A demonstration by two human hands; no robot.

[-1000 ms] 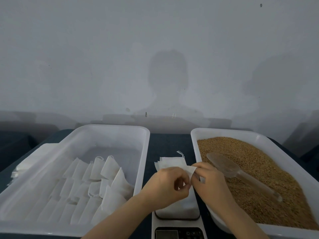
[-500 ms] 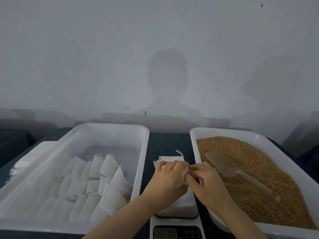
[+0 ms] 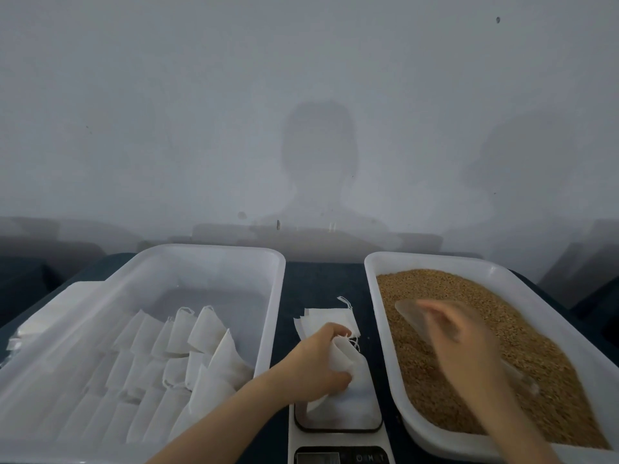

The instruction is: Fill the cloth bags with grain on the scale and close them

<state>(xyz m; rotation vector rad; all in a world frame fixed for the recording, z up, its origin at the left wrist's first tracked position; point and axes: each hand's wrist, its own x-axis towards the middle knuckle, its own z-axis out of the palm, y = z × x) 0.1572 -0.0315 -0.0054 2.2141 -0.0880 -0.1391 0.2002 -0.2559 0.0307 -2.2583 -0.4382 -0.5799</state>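
One bag [image 3: 341, 353] stands on the scale [image 3: 338, 426], wrapped by the curled fingers of the left grip [image 3: 315, 363]. The right grip [image 3: 469, 346] hovers, blurred, over the scoop [image 3: 410, 314] lying in the grain [image 3: 435, 286] beneath it; whether it holds the handle I cannot tell. Filling looks to be the step in hand. Next, a scoopful needs tipping steadily into the bag's mouth.

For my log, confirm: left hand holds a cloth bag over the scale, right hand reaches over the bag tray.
Wrong tray: head view shows the right hand reaches over the grain tray; left hand holds the cloth bag over the scale.
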